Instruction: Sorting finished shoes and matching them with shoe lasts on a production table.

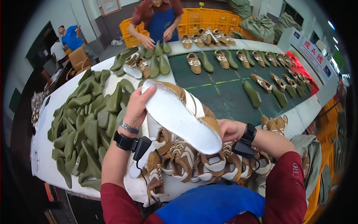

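Note:
A brown-and-white shoe upper point(182, 117) is held up in front of me, its flat white underside turned toward me. My left hand point(138, 106) is closed on its upper-left end, with the thumb on the white face. At the lower-right end my right hand point(229, 130) has its fingers closed on the edge; some of its fingers are hidden behind the upper. Below the held piece lies a pile of brown lace-up shoes point(181, 158), partly covered by it. To the left of my left hand is a heap of green shoe lasts point(84, 123).
On the green worktop point(220, 84) stand rows of brown shoes point(221, 59) beside green lasts. Across the table a person in a blue apron point(161, 24) touches upright lasts point(159, 64). Orange crates point(194, 20) stand behind. Another person in blue point(72, 39) is at the far left.

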### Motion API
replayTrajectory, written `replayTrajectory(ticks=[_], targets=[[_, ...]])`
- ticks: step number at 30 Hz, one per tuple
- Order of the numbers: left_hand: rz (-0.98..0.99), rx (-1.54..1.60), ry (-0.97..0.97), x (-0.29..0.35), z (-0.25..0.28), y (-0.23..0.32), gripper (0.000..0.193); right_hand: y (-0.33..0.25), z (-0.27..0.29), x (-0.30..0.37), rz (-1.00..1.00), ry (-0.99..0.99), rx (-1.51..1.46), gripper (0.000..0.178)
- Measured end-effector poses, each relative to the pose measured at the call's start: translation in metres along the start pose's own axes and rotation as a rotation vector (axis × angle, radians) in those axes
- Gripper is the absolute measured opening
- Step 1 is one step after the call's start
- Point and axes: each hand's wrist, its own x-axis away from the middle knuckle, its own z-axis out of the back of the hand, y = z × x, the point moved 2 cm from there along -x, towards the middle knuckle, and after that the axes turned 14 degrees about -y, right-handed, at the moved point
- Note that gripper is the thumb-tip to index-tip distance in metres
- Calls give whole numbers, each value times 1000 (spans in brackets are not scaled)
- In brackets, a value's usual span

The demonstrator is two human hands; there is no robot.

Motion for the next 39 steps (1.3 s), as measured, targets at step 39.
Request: replayTrajectory(ticks=[39], targets=[[789,-1367,287,-97,207,-192,56,-132,78,-59,-588,210,1660,36]])
